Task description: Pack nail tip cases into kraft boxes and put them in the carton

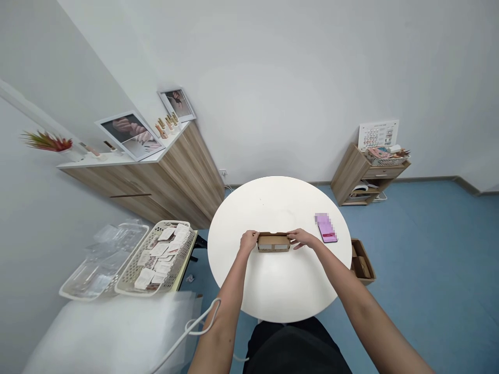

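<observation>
Left hand [248, 241] and right hand [302, 239] grip opposite ends of small brown cardboard box [273, 243], holding it steady on round white table [278, 291].

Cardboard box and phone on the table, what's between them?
In the head view, the right hand lies between them, touching the cardboard box at one end and stopping just short of the phone.

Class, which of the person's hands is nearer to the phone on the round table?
The right hand is nearer, at the end of the cardboard box beside the phone. The left hand is farther, at the box's other end.
</observation>
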Motion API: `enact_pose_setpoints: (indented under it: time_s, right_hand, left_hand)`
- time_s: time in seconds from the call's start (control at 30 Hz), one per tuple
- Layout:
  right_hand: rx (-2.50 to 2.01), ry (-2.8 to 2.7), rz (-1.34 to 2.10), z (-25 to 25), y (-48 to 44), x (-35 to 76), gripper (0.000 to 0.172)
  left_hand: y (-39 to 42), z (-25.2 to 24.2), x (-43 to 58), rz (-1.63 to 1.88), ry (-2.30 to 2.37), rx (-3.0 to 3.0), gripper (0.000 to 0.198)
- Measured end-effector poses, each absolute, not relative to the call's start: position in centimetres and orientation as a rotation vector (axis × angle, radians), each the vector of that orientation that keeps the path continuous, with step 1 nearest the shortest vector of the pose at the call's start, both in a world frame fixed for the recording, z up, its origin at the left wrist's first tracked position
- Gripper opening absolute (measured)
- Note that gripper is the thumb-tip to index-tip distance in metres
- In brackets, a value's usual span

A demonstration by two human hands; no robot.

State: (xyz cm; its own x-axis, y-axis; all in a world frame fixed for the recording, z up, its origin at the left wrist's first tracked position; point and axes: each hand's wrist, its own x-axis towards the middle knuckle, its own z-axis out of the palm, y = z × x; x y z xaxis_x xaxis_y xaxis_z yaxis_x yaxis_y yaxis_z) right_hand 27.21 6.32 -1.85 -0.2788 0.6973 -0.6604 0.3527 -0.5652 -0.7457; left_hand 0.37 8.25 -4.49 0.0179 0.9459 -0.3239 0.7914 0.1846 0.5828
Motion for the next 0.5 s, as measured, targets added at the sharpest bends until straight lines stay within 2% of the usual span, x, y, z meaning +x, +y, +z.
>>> enact_pose_setpoints:
  time_s: [0.23, 0.5]
  right_hand:
    - [-1.705, -1.280, 1.919, -2.2, 6.3, 27.2, 0.032]
    - [-1.752, -1.257, 1.875, -2.9, 6.2, 27.2, 0.044]
  left_hand:
    - [8.0, -4.3, 0.1, 0.373, 1.741, 1.584, 0.024]
    - [6.9, -4.9, -0.7, 0.491, 1.704, 1.597, 0.020]
